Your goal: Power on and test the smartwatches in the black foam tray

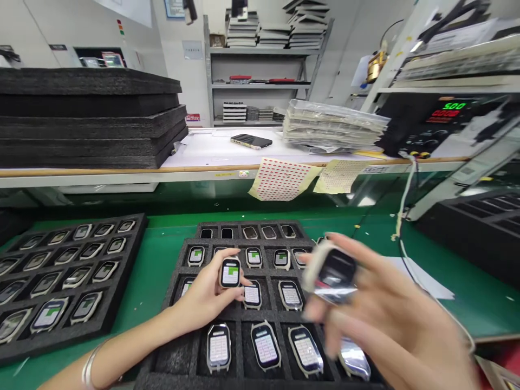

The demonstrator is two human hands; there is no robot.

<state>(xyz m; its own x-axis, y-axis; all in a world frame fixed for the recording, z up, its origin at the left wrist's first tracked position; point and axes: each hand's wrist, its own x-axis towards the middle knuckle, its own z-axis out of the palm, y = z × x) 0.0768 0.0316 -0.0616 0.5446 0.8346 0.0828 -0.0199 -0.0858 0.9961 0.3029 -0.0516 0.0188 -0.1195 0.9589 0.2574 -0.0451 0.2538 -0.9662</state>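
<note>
My left hand [205, 300] holds a small smartwatch body [229, 272] with a lit green-and-white screen just above a black foam tray [179, 346]. That tray carries several watch bodies with lit screens in its pockets. My right hand [390, 319], blurred and close to the camera, grips another watch body [335, 271] with a dark screen and what looks like clear film under it. This hand hovers over the tray's right side.
A second foam tray [122, 287] of watch bodies lies at the left on the green mat. Behind are stacked black foam sheets [89, 116], a phone [251, 141], sticker sheets [282, 179], a stack of clear trays [333, 125], and a power supply [430, 122] with a cable [402, 216].
</note>
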